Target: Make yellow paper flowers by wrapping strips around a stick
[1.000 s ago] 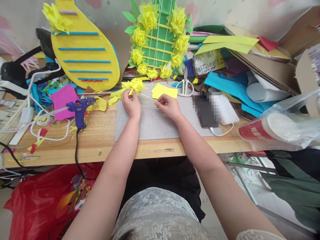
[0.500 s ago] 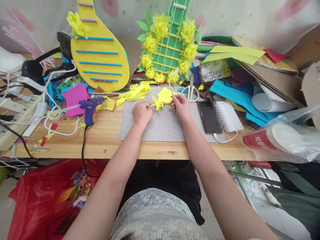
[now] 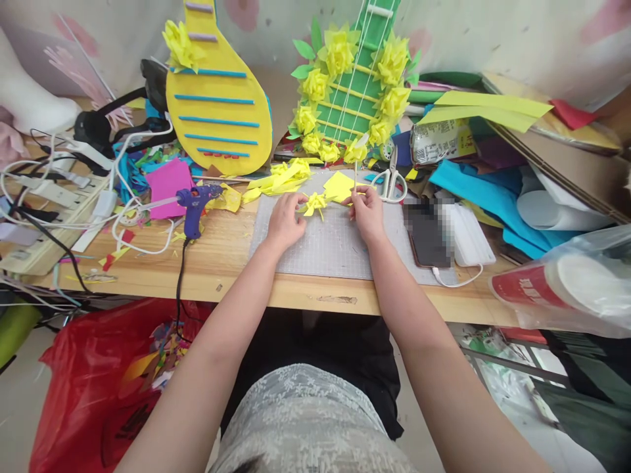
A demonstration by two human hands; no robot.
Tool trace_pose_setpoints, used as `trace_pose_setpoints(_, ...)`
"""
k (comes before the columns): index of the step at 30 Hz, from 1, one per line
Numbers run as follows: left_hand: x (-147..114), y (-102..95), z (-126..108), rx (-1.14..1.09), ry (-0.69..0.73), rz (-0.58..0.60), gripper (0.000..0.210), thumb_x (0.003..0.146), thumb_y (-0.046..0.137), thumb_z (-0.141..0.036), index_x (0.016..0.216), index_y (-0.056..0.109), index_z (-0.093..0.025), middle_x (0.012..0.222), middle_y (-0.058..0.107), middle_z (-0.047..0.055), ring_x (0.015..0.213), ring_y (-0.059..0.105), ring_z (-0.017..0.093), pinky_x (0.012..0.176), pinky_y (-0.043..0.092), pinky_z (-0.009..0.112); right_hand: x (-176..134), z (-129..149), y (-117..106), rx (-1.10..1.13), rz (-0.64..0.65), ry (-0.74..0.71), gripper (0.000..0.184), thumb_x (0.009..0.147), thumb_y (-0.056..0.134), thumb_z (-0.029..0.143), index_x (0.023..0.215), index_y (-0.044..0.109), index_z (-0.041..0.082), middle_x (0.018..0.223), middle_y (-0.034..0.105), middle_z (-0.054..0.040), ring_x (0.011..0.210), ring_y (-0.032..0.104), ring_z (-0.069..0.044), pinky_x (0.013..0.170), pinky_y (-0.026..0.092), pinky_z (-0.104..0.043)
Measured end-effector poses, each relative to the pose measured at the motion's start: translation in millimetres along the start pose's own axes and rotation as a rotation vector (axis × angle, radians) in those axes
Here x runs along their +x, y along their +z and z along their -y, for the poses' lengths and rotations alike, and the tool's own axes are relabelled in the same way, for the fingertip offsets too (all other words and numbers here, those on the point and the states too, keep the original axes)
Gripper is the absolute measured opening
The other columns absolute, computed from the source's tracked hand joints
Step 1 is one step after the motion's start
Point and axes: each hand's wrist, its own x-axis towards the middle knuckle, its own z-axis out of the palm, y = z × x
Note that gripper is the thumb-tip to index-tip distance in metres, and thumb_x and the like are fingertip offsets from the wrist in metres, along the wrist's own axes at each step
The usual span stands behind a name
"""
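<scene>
Seemingly pinched by left hand, over the gray mat — a small yellow paper flower, apparently partly formed; in grip of right hand, a thin stick. Behind, yellow sheets — seemingly left to use.

Yellow paper flower: small, several pointed petals splayed, somewhat crumpled; sat at the left hand's fingertips, grip unclear. Thin pale stick: near upright, pinched in the right hand, upper end free. Flower and stick were apart, flower to the left.
</scene>
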Motion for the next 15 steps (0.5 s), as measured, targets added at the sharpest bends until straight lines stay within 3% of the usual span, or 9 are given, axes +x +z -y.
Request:
trace_pose_setpoints(4,-2,4.1,3,0.019,0.000,0.010,0.035,0.065,0.061,-0.007,0.097,0.054,-0.020,0.091,0.063,0.005,0.087,0.054,0.019,0.082,0.044,0.034,-1,-2,2,-0.091,0.023,-0.018,0.021,0.078,0.050,0.020,0.098,0.053,0.019,0.052,0.056,0.0074,0.035,0.038,-0.005,0.036,0.030,-0.019)
trace_pose_setpoints(9,0,5.8,4,-0.028,-0.016,-0.006,0.025,0.071,0.063,-0.012,0.094,0.056,-0.020,0.086,0.065,0.003,0.083,0.055,0.017,0.080,0.044,0.033,0,-9,5,-0.121,0.058,-0.091,0.019,0.077,0.045,0.016,0.093,0.054,0.019,0.065,0.063,0.0036,0.040,0.041,-0.005,0.042,0.035,-0.021)
trace_pose_setpoints(13,0,6.3,4,-0.088,-0.032,-0.028,0.026,0.071,0.062,-0.009,0.094,0.058,-0.019,0.084,0.065,0.002,0.081,0.056,0.016,0.078,0.044,0.030,-7,-7,5,-0.166,0.094,-0.250,0.026,0.080,0.043,0.019,0.104,0.053,0.023,0.065,0.062,0.0047,0.043,0.043,-0.007,0.047,0.039,-0.023)
trace_pose_setpoints(15,-1,7.8,3,-0.125,-0.040,-0.054,0.026,0.071,0.063,-0.010,0.094,0.058,-0.019,0.082,0.065,0.002,0.079,0.056,0.015,0.076,0.044,0.029,-14,-3,7,-0.228,0.089,-0.357,0.022,0.082,0.041,0.020,0.099,0.055,0.022,0.065,0.062,0.0034,0.049,0.047,-0.008,0.053,0.041,-0.024)
